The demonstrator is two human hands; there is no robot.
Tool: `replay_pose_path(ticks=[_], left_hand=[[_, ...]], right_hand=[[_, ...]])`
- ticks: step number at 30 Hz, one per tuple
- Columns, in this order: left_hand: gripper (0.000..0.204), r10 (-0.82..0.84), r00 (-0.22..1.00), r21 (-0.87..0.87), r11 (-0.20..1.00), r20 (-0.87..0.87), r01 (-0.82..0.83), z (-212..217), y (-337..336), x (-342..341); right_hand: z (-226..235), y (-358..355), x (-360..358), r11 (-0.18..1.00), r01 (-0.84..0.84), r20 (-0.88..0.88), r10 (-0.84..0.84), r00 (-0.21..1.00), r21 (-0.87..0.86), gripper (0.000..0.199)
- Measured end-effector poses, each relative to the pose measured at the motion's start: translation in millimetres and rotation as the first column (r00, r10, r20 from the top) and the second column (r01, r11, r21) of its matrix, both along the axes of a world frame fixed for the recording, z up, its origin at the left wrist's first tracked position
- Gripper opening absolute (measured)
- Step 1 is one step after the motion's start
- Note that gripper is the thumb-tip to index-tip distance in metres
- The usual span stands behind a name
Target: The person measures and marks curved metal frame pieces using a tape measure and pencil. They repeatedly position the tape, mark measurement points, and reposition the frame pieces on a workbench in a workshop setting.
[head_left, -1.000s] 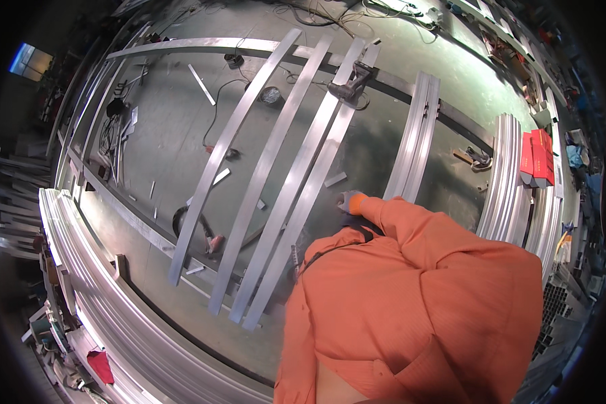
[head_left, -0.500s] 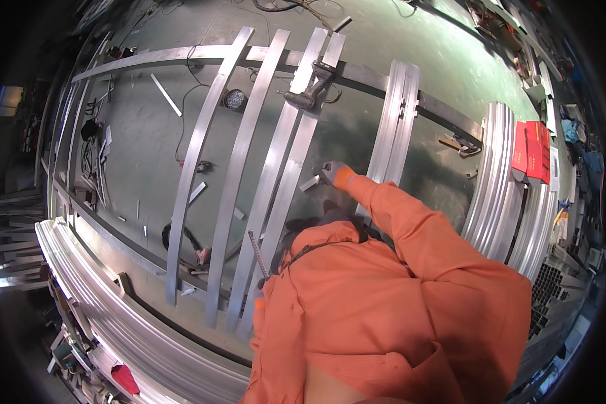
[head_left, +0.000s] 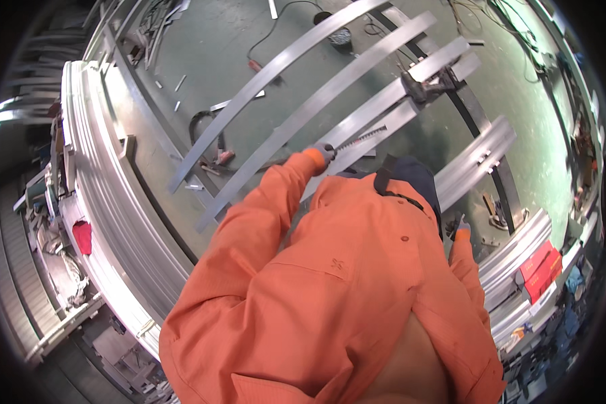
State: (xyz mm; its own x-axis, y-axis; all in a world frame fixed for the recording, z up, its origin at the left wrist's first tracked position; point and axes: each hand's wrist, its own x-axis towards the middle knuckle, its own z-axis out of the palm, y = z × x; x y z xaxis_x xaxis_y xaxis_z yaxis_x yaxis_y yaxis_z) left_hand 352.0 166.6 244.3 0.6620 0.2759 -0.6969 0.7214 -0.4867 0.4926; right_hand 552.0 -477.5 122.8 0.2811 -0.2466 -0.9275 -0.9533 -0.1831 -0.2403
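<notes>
Presently, the two plain containers stand well apart. A dark round tin [head_left: 344,48] sits on the green floor [head_left: 205,50] at the far middle, just left of the far ends of the pale metal bars [head_left: 308,109]; its top is open and a shiny grey mass [head_left: 339,34] shows inside, too small to identify. At the right, red boxes [head_left: 541,271] rest on a stack of metal profiles [head_left: 498,276]; what they hold cannot be told.

The gloved left hand [head_left: 322,156] is in the middle of the scene, its fingers closed around one end of a thin toothed strip [head_left: 361,139], which points far and right over the bars. The right hand [head_left: 456,227] hangs low beside the person's right hip; whether its fingers grip anything cannot be told. A power drill [head_left: 422,89] lies across two bars, beyond the strip's tip.
</notes>
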Motion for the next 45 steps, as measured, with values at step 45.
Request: replay_pose_path(ticks=[45], left_hand=[[0.028,0.839,0.537,-0.286,0.493,-0.094,-0.821,-123,-37,425]], right_hand=[[-60,469,837,0.849,-0.214,0.616,-0.157,0.772,0.484,0.041]])
